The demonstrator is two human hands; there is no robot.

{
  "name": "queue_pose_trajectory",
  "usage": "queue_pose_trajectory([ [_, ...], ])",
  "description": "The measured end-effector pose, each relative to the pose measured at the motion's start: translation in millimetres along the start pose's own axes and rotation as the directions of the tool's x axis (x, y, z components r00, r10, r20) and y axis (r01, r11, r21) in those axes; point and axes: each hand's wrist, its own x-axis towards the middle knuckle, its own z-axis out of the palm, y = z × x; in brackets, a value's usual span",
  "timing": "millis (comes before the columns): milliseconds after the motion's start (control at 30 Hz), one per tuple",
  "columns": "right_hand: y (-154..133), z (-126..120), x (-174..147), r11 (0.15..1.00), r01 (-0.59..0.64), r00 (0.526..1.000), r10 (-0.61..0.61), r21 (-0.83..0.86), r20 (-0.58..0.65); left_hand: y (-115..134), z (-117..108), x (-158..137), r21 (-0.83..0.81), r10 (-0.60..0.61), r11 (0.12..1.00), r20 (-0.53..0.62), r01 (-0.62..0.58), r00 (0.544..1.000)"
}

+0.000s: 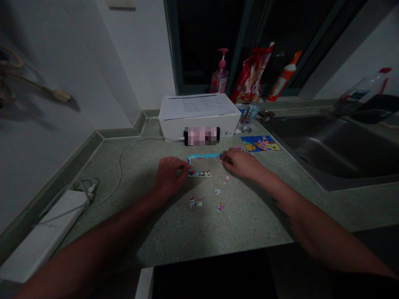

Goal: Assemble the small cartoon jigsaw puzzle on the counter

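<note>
A partly assembled jigsaw puzzle (204,156) lies on the counter, its blue top row, left side and colourful bottom row joined around an open middle. My left hand (171,174) is closed at the puzzle's left edge, thumb and fingertips pressed against it. At the top right corner, my right hand (240,163) pinches a small puzzle piece (221,160), mostly covered by the fingers. Loose pieces lie nearer me: a pair (196,202), a pink one (220,207), a whitish one (217,191) and others (225,180) below my right hand. More pieces show behind that hand.
A phone (202,136) on a cable leans against a white box (199,112) topped with papers. A blue picture card (261,143) lies beside the sink (336,145). A power strip (46,232) is at left. Bottles (220,79) and a red bag (254,77) stand by the window.
</note>
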Motion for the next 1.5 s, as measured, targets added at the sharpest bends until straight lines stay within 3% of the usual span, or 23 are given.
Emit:
queue_pose_trajectory([
  [533,-0.3,-24.9,-12.1,0.974,0.094,0.980,-0.127,0.208,0.153,2.7,-0.6,1.4,0.010,-0.012,1.000,0.000,0.012,1.000],
  [700,11.2,-35.1,-13.0,0.991,0.040,0.978,-0.066,0.130,0.196,1.5,-0.3,1.0,0.025,-0.045,0.999,0.007,0.044,0.999],
  [800,14.2,-42.1,-12.9,0.999,-0.043,0.998,0.043,0.020,0.041,0.1,0.1,0.5,0.030,-0.047,0.998,-0.006,0.047,0.999],
  [900,17.4,-48.9,-13.9,0.978,-0.204,0.970,0.194,-0.050,-0.148,-1.1,0.0,0.5,0.038,-0.023,0.999,-0.031,0.025,0.999],
  [1000,25.7,-53.1,-15.5,0.942,-0.332,0.889,0.294,-0.052,-0.352,-2.5,-1.0,1.1,0.044,0.005,0.999,-0.056,-0.003,0.998],
  [1133,42.3,-56.3,-17.4,0.914,-0.405,0.757,0.351,0.026,-0.552,-5.4,-2.8,1.8,0.050,0.028,0.998,-0.077,-0.024,0.997],
  [1233,50.6,-58.0,-18.9,0.906,-0.417,0.702,0.370,0.070,-0.608,-7.7,-5.4,2.1,0.052,0.005,0.999,-0.091,0.000,0.996],
  [1500,54.2,-65.1,-26.2,0.902,-0.411,0.681,0.401,0.134,-0.612,-13.4,-14.5,-0.3,0.084,-0.027,0.996,-0.110,0.036,0.994],
])
